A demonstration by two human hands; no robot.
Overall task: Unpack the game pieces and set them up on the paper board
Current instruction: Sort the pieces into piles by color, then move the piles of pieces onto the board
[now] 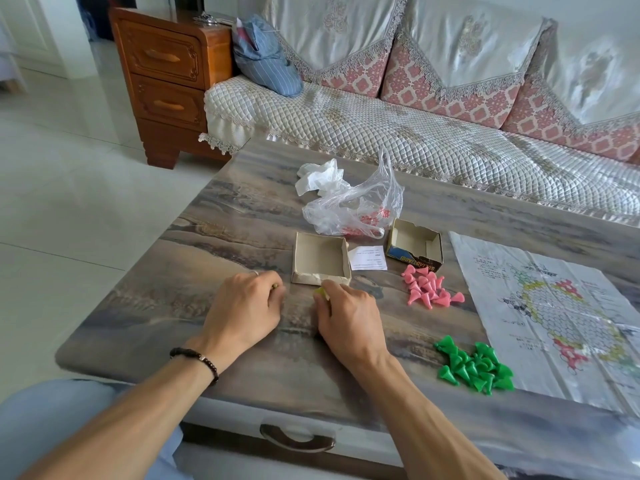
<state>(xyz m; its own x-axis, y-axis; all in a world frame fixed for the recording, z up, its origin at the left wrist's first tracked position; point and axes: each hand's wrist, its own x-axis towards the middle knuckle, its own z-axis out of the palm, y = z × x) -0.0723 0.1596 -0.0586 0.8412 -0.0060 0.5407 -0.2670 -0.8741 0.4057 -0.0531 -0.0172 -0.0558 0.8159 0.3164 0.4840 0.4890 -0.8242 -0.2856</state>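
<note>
**Both hands low on the table, pieces heaped by the board**

Left hand (244, 306) knuckles-up on the table (214, 216), fingers curled under, a small brownish bit just showing at the fingertips; hard to tell what it is. Right hand (346, 317) beside it, at 3 o'clock from the left, fingers curled down around something yellow-green (321, 292), mostly hidden. Open box tray (320, 259) just at 12 o'clock from the right hand, nearly touching its fingers. Paper slip (367, 258) at 3 o'clock from the tray, then the second box half (415, 245). Pink pieces (427, 287) heaped at 6 o'clock from that half. Green pieces (474, 367) piled at 5 o'clock from the pink heap, touching the near-left edge of the paper board (554, 306). Board spread flat at 3 o'clock from the hands. Clear plastic bag (356, 206) and crumpled white paper (320, 176) at 12 o'clock from the tray. Sofa (381, 133) beyond the table.
</note>
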